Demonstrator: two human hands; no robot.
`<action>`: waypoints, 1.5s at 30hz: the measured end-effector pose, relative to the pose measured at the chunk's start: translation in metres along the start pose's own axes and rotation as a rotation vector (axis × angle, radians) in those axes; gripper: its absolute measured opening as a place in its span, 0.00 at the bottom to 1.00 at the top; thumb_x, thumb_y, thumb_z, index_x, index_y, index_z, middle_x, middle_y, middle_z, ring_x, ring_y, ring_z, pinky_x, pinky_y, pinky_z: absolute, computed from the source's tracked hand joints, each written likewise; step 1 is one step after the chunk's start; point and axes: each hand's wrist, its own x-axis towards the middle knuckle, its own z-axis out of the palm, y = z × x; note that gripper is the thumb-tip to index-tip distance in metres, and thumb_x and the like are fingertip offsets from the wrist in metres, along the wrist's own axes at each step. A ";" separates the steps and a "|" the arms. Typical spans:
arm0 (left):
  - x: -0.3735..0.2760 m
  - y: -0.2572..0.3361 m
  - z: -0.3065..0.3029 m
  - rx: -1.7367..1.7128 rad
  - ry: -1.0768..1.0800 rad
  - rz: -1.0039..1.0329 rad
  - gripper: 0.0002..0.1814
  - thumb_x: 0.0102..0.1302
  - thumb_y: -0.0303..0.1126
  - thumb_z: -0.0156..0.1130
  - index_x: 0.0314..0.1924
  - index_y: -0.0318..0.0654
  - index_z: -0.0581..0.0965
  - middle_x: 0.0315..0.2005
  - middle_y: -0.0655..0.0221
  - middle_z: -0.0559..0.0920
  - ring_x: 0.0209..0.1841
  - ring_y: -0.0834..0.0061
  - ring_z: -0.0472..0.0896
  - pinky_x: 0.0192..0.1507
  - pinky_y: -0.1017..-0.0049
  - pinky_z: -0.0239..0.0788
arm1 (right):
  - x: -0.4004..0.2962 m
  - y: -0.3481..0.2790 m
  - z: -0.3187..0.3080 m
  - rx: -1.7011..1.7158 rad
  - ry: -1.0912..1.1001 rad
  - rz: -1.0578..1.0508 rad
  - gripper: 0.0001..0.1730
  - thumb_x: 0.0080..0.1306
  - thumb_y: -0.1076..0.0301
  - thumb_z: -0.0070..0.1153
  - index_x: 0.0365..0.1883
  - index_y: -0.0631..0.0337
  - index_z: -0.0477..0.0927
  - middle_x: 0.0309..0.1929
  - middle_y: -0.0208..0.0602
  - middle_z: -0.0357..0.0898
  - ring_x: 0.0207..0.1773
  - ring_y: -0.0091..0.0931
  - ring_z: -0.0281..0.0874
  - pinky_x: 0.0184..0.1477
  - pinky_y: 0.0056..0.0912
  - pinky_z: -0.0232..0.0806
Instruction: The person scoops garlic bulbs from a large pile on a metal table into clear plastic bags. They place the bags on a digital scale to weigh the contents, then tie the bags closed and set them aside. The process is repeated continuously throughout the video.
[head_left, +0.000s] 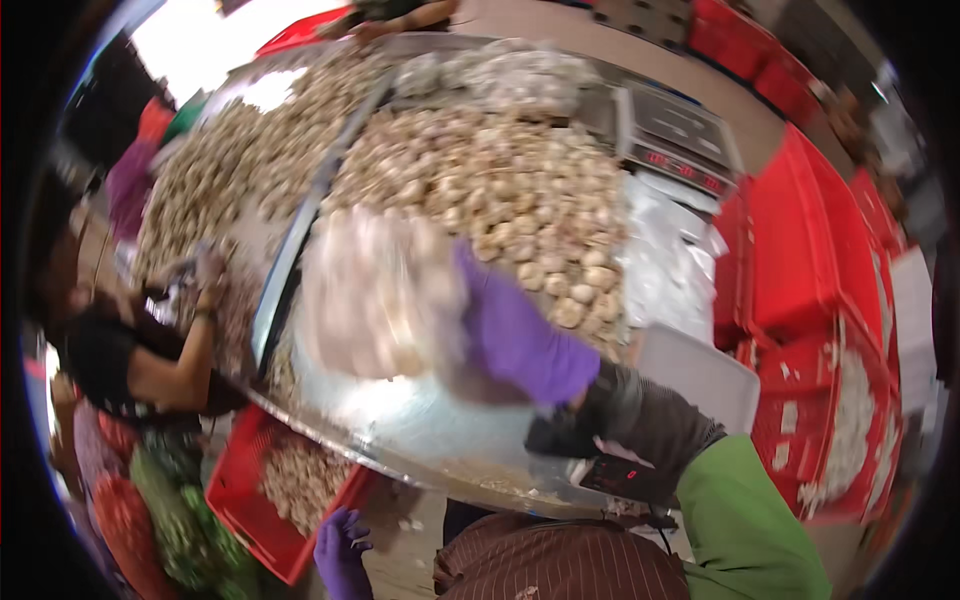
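Note:
My right hand (517, 330), in a purple glove, grips a clear plastic bag filled with garlic bulbs (379, 292). Motion blurs the bag, which hangs over the metal table (442, 427) and hides part of it. Behind the bag lies a broad heap of loose garlic bulbs (510, 165). Low in the view, my left hand (341, 544) hangs beside a red crate (319, 559) of garlic, its gloved fingers loosely bent and apart. It appears to hold nothing.
A digital scale (679, 139) stands at the back right, above white plastic bags (667, 255) and a grey tray (701, 375). Red crates (802, 247) are stacked rightward. A co-worker (150, 360) works at the left beside another garlic heap (232, 165); a metal divider (300, 225) separates the heaps.

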 end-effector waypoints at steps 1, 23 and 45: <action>0.012 0.003 0.024 0.170 -0.041 0.087 0.18 0.67 0.39 0.45 0.49 0.34 0.72 0.42 0.62 0.77 0.34 0.79 0.75 0.36 0.78 0.67 | -0.021 -0.026 -0.012 0.023 0.103 -0.120 0.29 0.63 0.55 0.50 0.57 0.62 0.62 0.51 0.45 0.69 0.53 0.35 0.70 0.55 0.43 0.63; 0.126 -0.077 0.642 0.924 -1.584 0.877 0.05 0.56 0.23 0.57 0.33 0.33 0.80 0.30 0.66 0.82 0.33 0.77 0.78 0.39 0.77 0.69 | -0.346 -0.245 -0.154 -1.857 1.018 -0.029 0.28 0.62 0.54 0.49 0.57 0.58 0.65 0.51 0.42 0.72 0.50 0.38 0.71 0.54 0.39 0.63; 0.143 0.110 0.290 0.185 -0.337 0.466 0.11 0.65 0.35 0.54 0.37 0.34 0.78 0.23 0.75 0.79 0.24 0.87 0.73 0.25 0.84 0.63 | -0.118 -0.039 -0.013 -0.619 0.488 -0.270 0.12 0.67 0.70 0.43 0.40 0.68 0.76 0.43 0.40 0.75 0.46 0.26 0.72 0.50 0.29 0.63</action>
